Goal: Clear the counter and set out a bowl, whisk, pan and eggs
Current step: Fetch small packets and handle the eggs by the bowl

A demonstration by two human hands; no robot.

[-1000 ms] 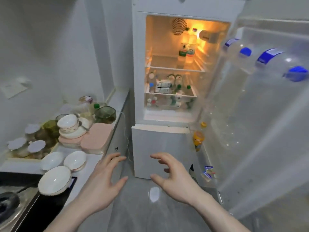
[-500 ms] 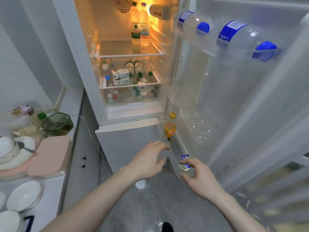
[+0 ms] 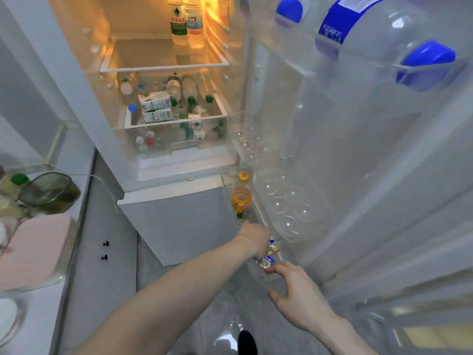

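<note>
In the head view, a person is standing before an open fridge (image 3: 163, 160), looking down into it, with both bare arms reaching toward the lower centre-right of the frame. The left hand (image 3: 254, 239) is reaching into the bottom door shelf (image 3: 258, 274), its fingers curling down out of sight among small packets (image 3: 268, 254) with blue, yellow and red wrapping; whether it is actually pinching one cannot be told, since the knuckles are hiding the fingertips. The right hand (image 3: 299, 295) is hovering just below and to the right of those packets, fingers spread and loosely bent, its forefinger tip lying at the nearest packet and nothing lying in its palm. Just above the left hand an orange drink bottle (image 3: 241, 198) with a yellow cap is standing upright in the door. Right of it, the clear egg tray (image 3: 286, 198) in the door is showing only bare cups, and no eggs are appearing anywhere in the frame. At the upper right two large water bottles (image 3: 358, 39) with blue caps are lying on their sides in the door rack. In the lit interior, upper centre, two bottles are standing on the glass shelf (image 3: 163, 65), and the drawer (image 3: 176, 124) beneath is holding small bottles and cartons. At the left edge, on the counter (image 3: 41, 311), a green glass bowl (image 3: 50, 192) is sitting above a pink lid (image 3: 33, 249), with a white dish (image 3: 9, 319) showing partly at the lower left.
</note>
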